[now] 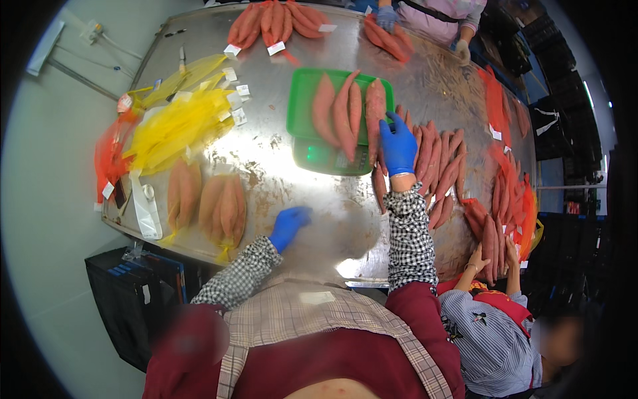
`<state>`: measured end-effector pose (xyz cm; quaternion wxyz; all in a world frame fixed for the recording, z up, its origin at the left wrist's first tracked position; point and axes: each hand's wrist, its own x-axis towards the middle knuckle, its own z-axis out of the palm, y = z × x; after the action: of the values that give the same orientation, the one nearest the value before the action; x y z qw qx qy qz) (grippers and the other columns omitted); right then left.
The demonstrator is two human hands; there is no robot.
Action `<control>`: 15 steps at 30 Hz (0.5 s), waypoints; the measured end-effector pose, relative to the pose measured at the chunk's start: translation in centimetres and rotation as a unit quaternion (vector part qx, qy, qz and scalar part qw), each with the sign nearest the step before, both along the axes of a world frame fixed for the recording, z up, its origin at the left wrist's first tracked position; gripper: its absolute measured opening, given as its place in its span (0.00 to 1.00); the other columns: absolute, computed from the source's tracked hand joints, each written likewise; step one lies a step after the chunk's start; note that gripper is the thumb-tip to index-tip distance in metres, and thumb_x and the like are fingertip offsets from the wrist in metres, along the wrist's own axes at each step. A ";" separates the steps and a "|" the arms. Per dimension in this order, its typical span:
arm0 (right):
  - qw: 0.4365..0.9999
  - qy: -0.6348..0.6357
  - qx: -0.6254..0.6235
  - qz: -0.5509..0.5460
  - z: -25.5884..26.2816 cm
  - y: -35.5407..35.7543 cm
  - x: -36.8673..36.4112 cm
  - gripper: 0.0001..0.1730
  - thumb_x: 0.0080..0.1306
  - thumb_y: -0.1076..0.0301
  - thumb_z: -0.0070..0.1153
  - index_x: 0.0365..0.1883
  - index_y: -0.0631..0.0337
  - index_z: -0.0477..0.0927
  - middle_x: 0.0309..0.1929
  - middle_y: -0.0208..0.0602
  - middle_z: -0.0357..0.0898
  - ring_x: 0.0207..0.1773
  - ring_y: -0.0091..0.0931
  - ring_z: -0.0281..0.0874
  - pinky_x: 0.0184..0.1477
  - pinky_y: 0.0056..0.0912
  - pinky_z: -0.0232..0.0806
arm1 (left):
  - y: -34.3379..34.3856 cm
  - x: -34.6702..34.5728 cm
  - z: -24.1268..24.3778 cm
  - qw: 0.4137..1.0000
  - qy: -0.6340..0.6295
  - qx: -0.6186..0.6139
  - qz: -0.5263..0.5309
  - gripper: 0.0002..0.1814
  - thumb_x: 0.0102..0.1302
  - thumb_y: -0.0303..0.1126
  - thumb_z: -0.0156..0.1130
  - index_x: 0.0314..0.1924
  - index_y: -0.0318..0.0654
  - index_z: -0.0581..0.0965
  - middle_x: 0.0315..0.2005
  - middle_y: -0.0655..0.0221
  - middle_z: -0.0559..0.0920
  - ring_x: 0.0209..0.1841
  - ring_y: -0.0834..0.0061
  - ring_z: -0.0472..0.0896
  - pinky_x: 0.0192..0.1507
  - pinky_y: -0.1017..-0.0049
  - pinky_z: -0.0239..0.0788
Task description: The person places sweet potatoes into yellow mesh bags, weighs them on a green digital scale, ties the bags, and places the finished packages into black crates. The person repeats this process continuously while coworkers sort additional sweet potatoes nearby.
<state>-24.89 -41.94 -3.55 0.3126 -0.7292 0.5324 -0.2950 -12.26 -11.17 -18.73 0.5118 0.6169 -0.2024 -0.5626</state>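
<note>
My right hand (398, 145), in a blue glove, is at the right edge of a green weighing tray (302, 99). Its fingertips meet or overlap the side of a long sweet potato (376, 107); whether they grip it is hidden. Three more sweet potatoes (341, 114) lie across the tray, tips over the scale's display panel (314, 155), where green digits glow. Beside and under my right wrist spreads a pile of loose sweet potatoes (441, 164). My left hand (290, 227), also blue-gloved and blurred, hovers near the table's front with nothing visible in it.
Yellow mesh bags (184, 124) with white tags lie left, above two filled bags (223, 209). Red-netted sweet potatoes (274, 22) rest at the far edge. A knife (182, 57) lies far left. Co-workers' hands hold sweet potatoes at right (491, 249) and touch a red bag (388, 37) opposite.
</note>
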 end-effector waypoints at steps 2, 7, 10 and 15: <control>0.999 -0.006 -0.049 -0.007 -1.6 -1.8 -2.1 0.23 0.69 0.61 0.60 0.58 0.64 0.81 0.63 0.47 0.79 0.43 0.35 0.84 0.61 0.39 0.68 | -1.8 1.8 1.8 0.999 -0.019 -0.021 0.027 0.16 0.75 0.30 0.55 0.56 0.31 0.82 0.39 0.64 0.87 0.41 0.77 0.83 0.48 0.76 0.75; 0.994 -0.017 -0.110 0.016 -2.9 -2.3 -2.9 0.23 0.67 0.62 0.60 0.58 0.63 0.81 0.68 0.48 0.74 0.58 0.39 0.78 0.70 0.42 0.59 | -6.8 6.8 8.3 0.988 -0.066 -0.077 0.115 0.17 0.76 0.31 0.54 0.57 0.33 0.82 0.39 0.66 0.87 0.42 0.79 0.82 0.48 0.78 0.72; 0.986 0.052 -0.151 0.051 -2.8 -2.0 -1.4 0.23 0.65 0.62 0.61 0.57 0.62 0.81 0.68 0.48 0.74 0.67 0.44 0.70 0.72 0.47 0.56 | -10.1 8.5 11.9 0.980 -0.101 -0.106 0.136 0.16 0.73 0.28 0.57 0.57 0.31 0.82 0.39 0.69 0.86 0.42 0.81 0.81 0.49 0.80 0.72; 0.920 0.219 -0.310 0.097 -2.0 -3.1 3.3 0.24 0.59 0.60 0.65 0.53 0.59 0.83 0.69 0.48 0.70 0.70 0.51 0.64 0.65 0.56 0.63 | -15.8 10.3 11.8 0.965 -0.149 -0.171 0.129 0.22 0.71 0.30 0.61 0.63 0.32 0.77 0.52 0.59 0.84 0.53 0.73 0.81 0.59 0.74 0.71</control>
<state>-21.60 -45.01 -5.55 -0.0264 -0.8842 0.3960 -0.2464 -1.97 -26.94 -6.96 0.6418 0.6183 -0.2884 -0.3502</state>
